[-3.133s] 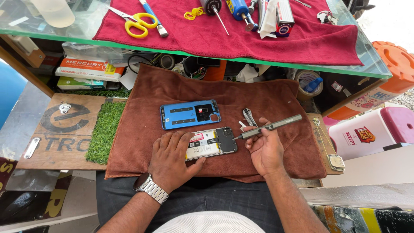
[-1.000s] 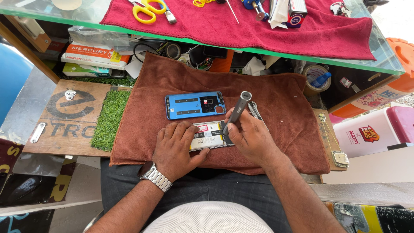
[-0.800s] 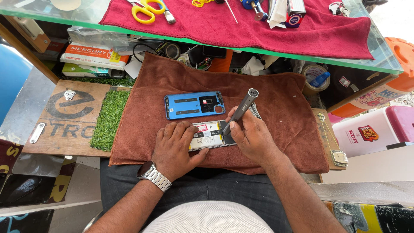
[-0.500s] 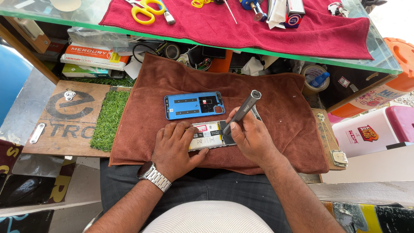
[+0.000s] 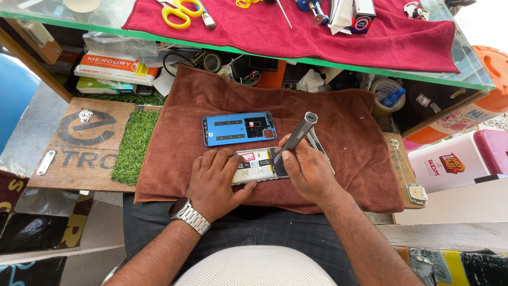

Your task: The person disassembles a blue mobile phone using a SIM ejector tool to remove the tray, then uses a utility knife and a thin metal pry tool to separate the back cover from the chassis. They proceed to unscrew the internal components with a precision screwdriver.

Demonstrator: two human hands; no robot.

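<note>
Two bare hands work over an opened phone [image 5: 258, 165] lying on a brown towel [image 5: 338, 122] spread across a person's lap. The left hand [image 5: 214, 180] lies flat over the near end of the phone, fingers spread and pressing it down rather than curled around it. The right hand [image 5: 307, 169] pinches a grey metal screwdriver [image 5: 294, 139] between thumb and fingertips, the tool tilted up and away, its tip set down into the phone's exposed interior close to the dark section by the right hand. Just beyond the phone, flat on the towel, lies a blue back cover [image 5: 238, 128], inner face up. A patch of green artificial turf [image 5: 133, 145] sits beside the towel on a wooden board [image 5: 79, 137]. Above, on a glass shelf draped in a red cloth [image 5: 317, 32], lie yellow-handled scissors [image 5: 179, 10] and assorted tools. By the look of it, a screw inside the phone is being worked; the turning that follows calls for the tip to stay seated and the left hand's pressure to stay firm.
</note>
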